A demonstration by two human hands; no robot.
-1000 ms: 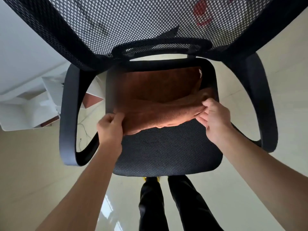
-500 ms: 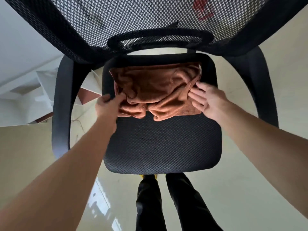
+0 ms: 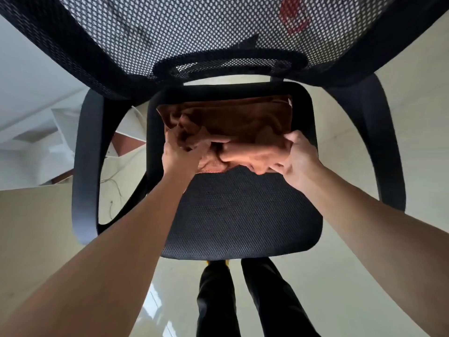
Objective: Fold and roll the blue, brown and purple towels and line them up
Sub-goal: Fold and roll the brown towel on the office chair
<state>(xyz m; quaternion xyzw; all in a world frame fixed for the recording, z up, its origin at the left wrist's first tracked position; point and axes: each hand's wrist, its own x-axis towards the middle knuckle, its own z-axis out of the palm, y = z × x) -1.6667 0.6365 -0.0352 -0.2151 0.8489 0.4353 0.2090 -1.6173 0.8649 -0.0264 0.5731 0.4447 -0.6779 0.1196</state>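
Far left of the frame: white shelving (image 3: 36, 152) against a pale wall, with a black chair armrest (image 3: 85, 166) curving down just inside it. Left of centre: left hand (image 3: 178, 158), reaching in from the lower left corner, clenched on the bunched left end of the brown towel (image 3: 233, 120), cloth gathered up between the fingers. Centre, on the rear half of the black mesh seat (image 3: 238, 215): the towel itself, its far part lying flat towards the seat's back edge, its near edge crumpled into folds between the two hands, a stitched hem showing at the lower middle. Right of centre: right hand (image 3: 295, 156), entering from the lower right, closed on the towel's near right portion, thumb over the top and fingers curled beneath the fold. Across the top of the frame: perforated mesh backrest (image 3: 218, 27). Far right: second armrest (image 3: 386, 142). Bottom centre, below the seat's front edge: dark trouser legs (image 3: 250, 297) over a glossy pale floor (image 3: 340, 276).
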